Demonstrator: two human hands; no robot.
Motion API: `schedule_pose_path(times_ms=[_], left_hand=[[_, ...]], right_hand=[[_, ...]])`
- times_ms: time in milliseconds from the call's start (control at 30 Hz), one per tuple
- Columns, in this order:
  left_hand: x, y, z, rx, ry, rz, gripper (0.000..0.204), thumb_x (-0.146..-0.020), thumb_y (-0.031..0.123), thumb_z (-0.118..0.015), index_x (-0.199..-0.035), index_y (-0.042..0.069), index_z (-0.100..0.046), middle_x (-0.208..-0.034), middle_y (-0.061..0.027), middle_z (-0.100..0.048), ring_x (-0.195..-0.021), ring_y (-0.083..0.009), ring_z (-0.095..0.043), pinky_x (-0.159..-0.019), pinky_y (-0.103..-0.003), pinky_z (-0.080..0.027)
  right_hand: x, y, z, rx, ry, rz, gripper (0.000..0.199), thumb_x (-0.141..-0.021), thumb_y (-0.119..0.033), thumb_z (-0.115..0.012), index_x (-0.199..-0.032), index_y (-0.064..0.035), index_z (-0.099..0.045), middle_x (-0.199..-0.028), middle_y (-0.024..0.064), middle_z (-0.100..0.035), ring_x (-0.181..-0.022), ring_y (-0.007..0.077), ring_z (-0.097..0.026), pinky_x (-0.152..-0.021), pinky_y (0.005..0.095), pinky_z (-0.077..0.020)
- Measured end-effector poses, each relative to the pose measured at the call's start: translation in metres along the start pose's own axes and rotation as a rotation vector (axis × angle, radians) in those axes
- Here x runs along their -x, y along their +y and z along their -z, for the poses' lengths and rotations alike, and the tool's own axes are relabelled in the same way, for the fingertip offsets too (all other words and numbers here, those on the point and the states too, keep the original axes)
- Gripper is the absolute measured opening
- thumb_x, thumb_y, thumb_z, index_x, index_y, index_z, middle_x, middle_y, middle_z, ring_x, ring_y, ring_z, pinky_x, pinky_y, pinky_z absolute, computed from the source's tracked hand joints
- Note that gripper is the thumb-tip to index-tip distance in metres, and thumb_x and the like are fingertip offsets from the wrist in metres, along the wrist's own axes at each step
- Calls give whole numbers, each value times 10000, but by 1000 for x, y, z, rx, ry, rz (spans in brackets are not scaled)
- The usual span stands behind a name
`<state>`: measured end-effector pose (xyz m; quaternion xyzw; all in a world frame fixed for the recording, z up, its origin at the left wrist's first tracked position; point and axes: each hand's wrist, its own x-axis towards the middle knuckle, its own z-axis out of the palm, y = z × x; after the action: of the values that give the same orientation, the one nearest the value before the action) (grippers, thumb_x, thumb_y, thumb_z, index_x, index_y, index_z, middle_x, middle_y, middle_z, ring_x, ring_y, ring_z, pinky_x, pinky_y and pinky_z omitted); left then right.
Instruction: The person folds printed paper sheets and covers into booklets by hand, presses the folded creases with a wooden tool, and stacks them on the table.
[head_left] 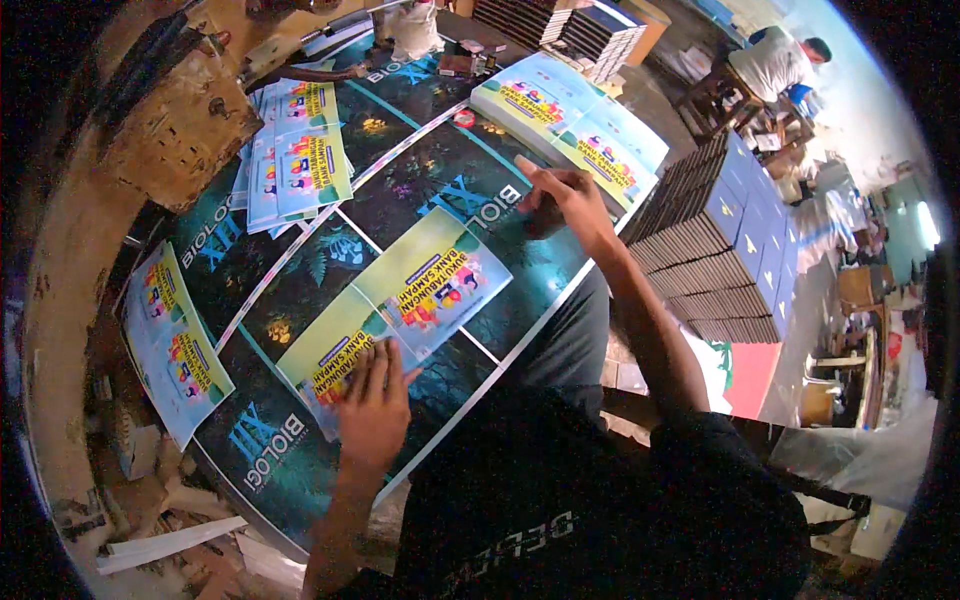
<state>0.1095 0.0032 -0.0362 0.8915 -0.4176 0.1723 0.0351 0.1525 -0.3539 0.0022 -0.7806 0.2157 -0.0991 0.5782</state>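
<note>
A printed cover sheet point(440, 275) in yellow and light blue lies slantwise in front of me, on a large dark teal printed sheet point(380, 200) that covers the work surface. My left hand point(375, 410) rests on its near left end, fingers stretched out. Above the dark sheet, beside the near edge of a thick stack of similar covers point(570, 110), hovers my right hand point(568, 205). Its index finger points out, while the other fingers bend downward in shadow. Nothing shows in its grasp.
A loose pile of covers point(295, 155) lies at the far left, and another small pile point(175, 340) at the left edge. A worn wooden block point(180, 125) stands beyond. Tall stacks of blue books point(715, 240) rise at right. Another person point(775, 65) sits at the back.
</note>
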Motion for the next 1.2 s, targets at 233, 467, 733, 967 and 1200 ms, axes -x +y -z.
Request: schedule_pose_path(times_ms=[233,467,733,967,1200], left_hand=[[-8,-24,2,781,97,182,340,-774,-19,-730,-1104,57,-714,-1052,-69,-652,-960,-241,-632,-853,-366,-504],[7,-21,-15,671,185,154,356,-761,18,-751,-1106,96,-706,-1094,-50,-649,-978,-264,-608,-857,-394,-487],[-38,-34,2,572,-83,29,341,-805,185,-739,-1119,73,-667,-1334,-148,-519,-1259,-348,-460,-1060,-491,-353],[-57,-43,-7,734,-277,16,497,-793,255,-759,-1239,89,-614,-1491,-156,-380,-1411,-359,-311,-1167,-530,-196],[-81,-36,14,608,-368,-40,552,-755,238,-788,-1273,179,-609,-1438,-153,-387,-1331,-382,-359,-1099,-534,-278]], right_hand=[[5,-24,-6,-17,31,119,626,-894,-562,-583,-555,-36,-612,-569,87,-623,-547,172,-582,-583,276,-433],[84,-65,-83,-220,-410,617,434,-879,-359,-670,-593,-37,-615,-568,62,-598,-541,147,-568,-517,296,-430],[87,-38,-113,-231,-537,436,363,-853,-218,-710,-568,-34,-582,-559,-7,-544,-540,73,-473,-512,277,-351],[74,-33,-86,-261,-583,298,381,-884,-326,-715,-675,-8,-705,-616,51,-663,-574,112,-599,-560,267,-468],[73,5,-73,-229,-303,414,481,-906,-357,-552,-584,-7,-624,-556,49,-584,-511,127,-499,-505,288,-360]])
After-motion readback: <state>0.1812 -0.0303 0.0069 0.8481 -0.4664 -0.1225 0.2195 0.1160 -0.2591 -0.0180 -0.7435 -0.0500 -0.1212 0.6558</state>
